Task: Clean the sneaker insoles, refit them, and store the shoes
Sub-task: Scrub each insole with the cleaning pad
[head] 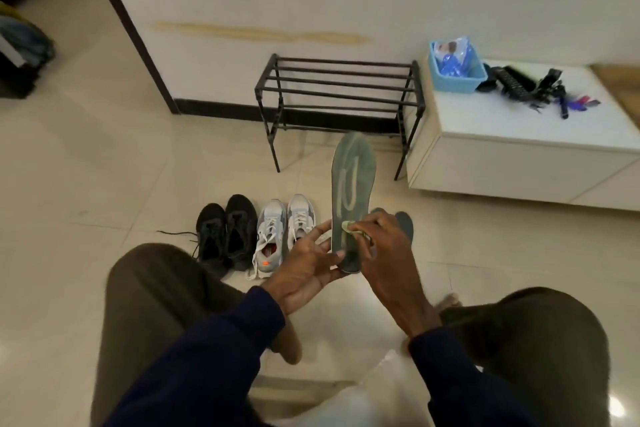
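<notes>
Knees [149, 288] bracket my view, and between them both hands work on one insole [351, 177]. My left hand [308, 274] has its grip clamped on the insole's heel end, thumb on the face and fingers behind, so it stands on end with the worn face turned to me. My right hand [388, 260] has its grip pinched together on a small yellow-green cloth [349, 227], pressed low on the insole; bunching it gives a firm pad for rubbing. Pale streaks higher up suggest I am mid-wipe. Just behind the insole and to its right, a second insole [405, 222] lies on the floor, half hidden by my right hand. Left of the insole stand the grey sneakers [284, 232], then the black sneakers [225, 232], toes away from me, mouths open for refitting. Beyond the insole waits the shoe rack [339, 87], and right of it a white counter [519, 121] carrying a blue basket [455, 71].
</notes>
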